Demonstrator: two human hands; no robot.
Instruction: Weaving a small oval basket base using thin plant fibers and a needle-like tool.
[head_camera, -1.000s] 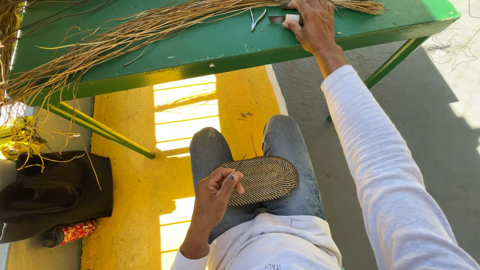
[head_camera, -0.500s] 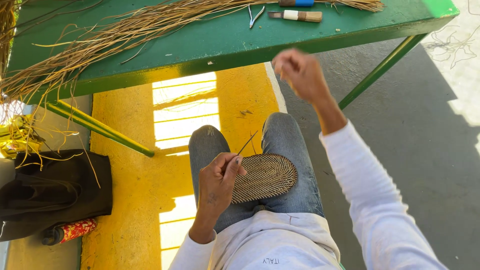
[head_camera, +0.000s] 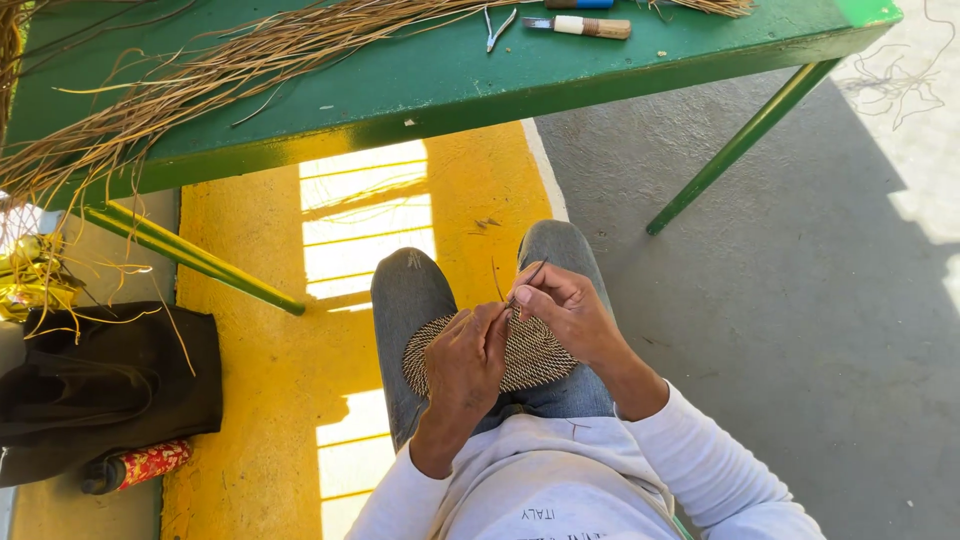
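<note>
So I'm watching from the head cam here: both hands meet over the lap, working on a flat woven mat (head_camera: 520, 355) that lies across the knees. The left hand (head_camera: 468, 362) presses down on the mat's near edge, fingers clenched on it. The right hand (head_camera: 565, 312) pinches a thin strand (head_camera: 530, 275) right at the mat's top edge; could be a needle in there too, it's too fine for me to tell.

What could go wrong, as I see it: the mat just rests on jeans, nothing clamps it, so a hard tug on the strand might slide it off the knees onto the floor. The strand looks dry and thin, so a sharp bend could snap it. And the fingers of both hands are touching where the strand goes in, so a slip could jab a fingertip.

The green surface (head_camera: 420, 90) sits ahead of the knees, well apart from the hands. A long bundle of fibres (head_camera: 200, 80) sprawls across it, with a knife (head_camera: 585, 26) and small snips (head_camera: 497, 27) near the far edge. The floor is yellow paint beside grey concrete, sunlit in stripes. A black bag (head_camera: 100, 385) and a red bottle (head_camera: 140, 467) lie at the left.
</note>
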